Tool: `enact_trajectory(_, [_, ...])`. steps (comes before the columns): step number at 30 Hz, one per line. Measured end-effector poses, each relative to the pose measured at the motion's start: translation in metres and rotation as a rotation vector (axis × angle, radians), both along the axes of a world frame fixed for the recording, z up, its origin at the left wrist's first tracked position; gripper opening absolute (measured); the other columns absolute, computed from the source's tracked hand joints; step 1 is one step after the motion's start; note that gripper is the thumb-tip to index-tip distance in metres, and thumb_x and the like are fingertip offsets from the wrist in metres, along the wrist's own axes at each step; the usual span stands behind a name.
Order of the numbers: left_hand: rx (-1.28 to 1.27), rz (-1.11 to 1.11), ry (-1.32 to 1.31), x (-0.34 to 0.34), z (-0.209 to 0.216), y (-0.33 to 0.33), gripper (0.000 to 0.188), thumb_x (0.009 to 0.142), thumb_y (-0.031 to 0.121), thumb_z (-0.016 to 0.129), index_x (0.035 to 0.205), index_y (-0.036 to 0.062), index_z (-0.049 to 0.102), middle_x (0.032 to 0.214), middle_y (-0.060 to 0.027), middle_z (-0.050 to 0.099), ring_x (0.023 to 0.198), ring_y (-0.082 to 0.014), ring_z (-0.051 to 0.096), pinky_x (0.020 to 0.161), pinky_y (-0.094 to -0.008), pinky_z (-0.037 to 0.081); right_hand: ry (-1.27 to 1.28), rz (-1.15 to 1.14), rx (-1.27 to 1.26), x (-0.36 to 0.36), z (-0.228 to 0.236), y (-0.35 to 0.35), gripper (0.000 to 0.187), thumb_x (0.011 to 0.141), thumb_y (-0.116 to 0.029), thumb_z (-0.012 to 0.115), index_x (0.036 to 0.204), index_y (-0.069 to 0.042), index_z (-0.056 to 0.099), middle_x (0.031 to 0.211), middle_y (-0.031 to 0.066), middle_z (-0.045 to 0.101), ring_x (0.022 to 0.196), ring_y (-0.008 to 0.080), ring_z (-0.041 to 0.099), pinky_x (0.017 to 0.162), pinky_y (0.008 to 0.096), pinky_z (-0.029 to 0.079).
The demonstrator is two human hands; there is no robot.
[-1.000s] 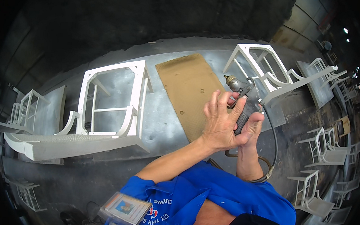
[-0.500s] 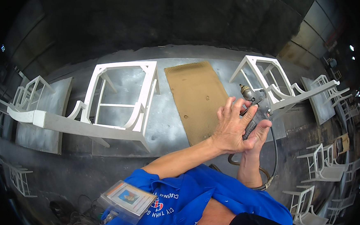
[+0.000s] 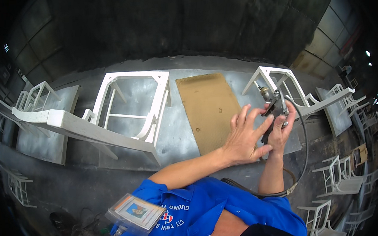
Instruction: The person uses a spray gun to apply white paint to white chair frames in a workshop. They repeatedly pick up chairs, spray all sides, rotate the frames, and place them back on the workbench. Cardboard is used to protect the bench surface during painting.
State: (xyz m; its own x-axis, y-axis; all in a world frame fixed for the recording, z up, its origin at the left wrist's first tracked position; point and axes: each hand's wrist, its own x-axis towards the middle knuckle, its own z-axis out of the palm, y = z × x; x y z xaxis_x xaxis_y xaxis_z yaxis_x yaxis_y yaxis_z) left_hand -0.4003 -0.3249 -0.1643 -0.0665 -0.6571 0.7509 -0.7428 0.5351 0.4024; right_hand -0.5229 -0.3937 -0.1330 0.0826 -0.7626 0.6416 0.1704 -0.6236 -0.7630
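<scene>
Holding the spray gun in your right hand, you have your fingers wrapped around its body. Your left hand is spread loosely just beside it, thumb near your right wrist; you cannot tell from this view whether its fingertips touch the gun. The gun is out in front of you, right of the cardboard, and overlaps the white chair frame on the right in view. A dark hose loops down past your right forearm toward your waist. The cardboard lies on a grey board, between that frame and another white chair frame on the left. A badge hangs on your blue shirt, and more white chairs stand off to your right.
</scene>
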Motion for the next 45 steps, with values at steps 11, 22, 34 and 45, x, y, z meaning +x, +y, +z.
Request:
enact_trajectory(11, [0.223,0.149,-0.004,0.094,-0.04,0.065,0.059,0.081,0.025,0.083,0.134,0.005,0.063,0.129,-0.0209,0.055,0.132,-0.0408,0.047,0.107,-0.051,0.035,0.113,-0.117,-0.013,0.009,0.073,-0.056,0.06,0.104,-0.037,0.063,0.155,-0.01,0.045,0.097,0.0059,0.066,0.079,0.0083,0.065,0.043,0.0178,0.045])
enact_trajectory(22, [-0.583,0.606,-0.153,0.191,0.08,0.214,0.038,0.099,0.026,0.064,0.126,-0.0009,0.061,0.122,-0.0231,0.059,0.112,-0.0417,0.063,0.094,-0.053,0.055,0.068,-0.128,0.003,0.032,0.093,-0.056,0.052,0.108,-0.027,0.06,0.154,-0.008,0.046,0.093,0.0045,0.064,0.074,0.0076,0.062,0.044,0.0192,0.046])
enact_trajectory(34, [-0.369,0.919,-0.223,0.306,0.18,0.236,0.039,0.107,0.023,0.044,0.096,-0.0038,0.07,0.091,-0.0144,0.068,0.094,-0.0267,0.064,0.092,-0.0378,0.044,0.027,-0.144,0.001,0.047,0.098,-0.043,0.052,0.106,-0.029,0.062,0.152,-0.008,0.049,0.092,0.0035,0.064,0.075,0.0067,0.063,0.045,0.0191,0.046])
enact_trajectory(45, [-0.418,0.879,-0.299,0.308,0.179,0.229,0.049,0.108,0.029,0.043,0.071,0.0023,0.059,0.069,-0.0069,0.056,0.074,-0.024,0.053,0.077,-0.0378,0.038,0.047,-0.202,0.049,0.056,0.095,0.003,0.052,0.108,-0.027,0.059,0.155,-0.01,0.046,0.094,0.0047,0.063,0.077,0.0088,0.064,0.046,0.0195,0.048])
